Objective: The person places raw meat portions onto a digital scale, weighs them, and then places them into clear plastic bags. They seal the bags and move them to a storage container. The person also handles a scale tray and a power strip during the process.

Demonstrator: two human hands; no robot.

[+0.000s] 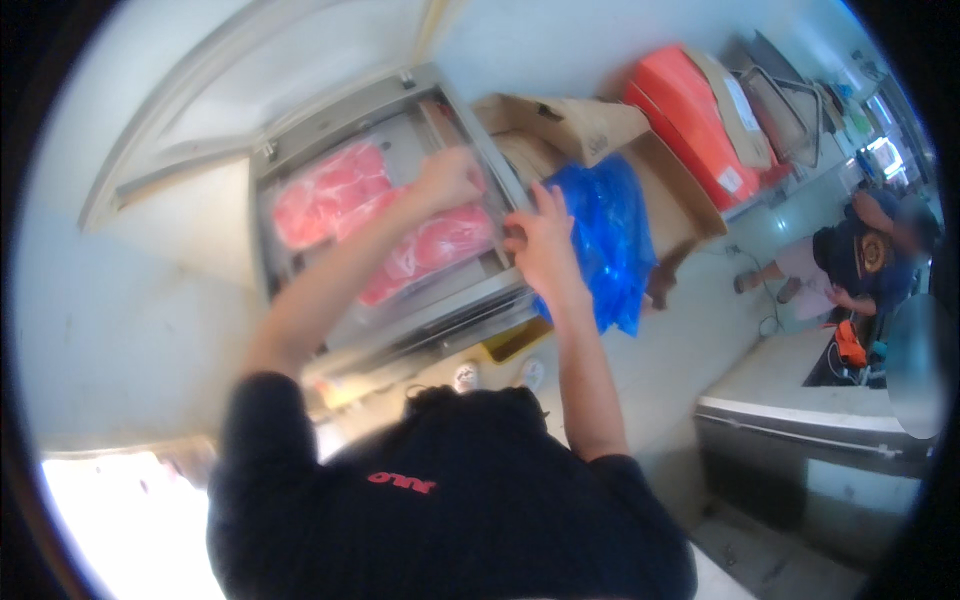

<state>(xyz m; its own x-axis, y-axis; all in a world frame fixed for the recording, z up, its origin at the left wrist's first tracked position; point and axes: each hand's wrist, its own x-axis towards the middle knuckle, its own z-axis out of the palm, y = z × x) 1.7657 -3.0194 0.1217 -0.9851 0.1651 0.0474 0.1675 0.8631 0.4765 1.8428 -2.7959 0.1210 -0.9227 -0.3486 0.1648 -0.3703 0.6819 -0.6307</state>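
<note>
Vacuum-type clear plastic packs of pink-red meat (334,191) lie in the chamber of a metal machine (442,296) with its lid raised, which looks like a chamber vacuum sealer. My left hand (454,180), fingers curled, is over the right part of the chamber, at the edge of a meat pack (442,240); whether it grips the plastic is blurred. At the machine's right rim is my right hand (541,232), its fingers spread, beside a blue plastic bag (611,240) that hangs over the edge of an open cardboard box.
The cardboard box (682,191) adjoins the machine on the right. Behind it stand a red box (690,120) and wire-rimmed trays (780,112). A yellow container (517,341) is below the machine. Another person (862,247) is at the far right, near a white-topped unit (787,375).
</note>
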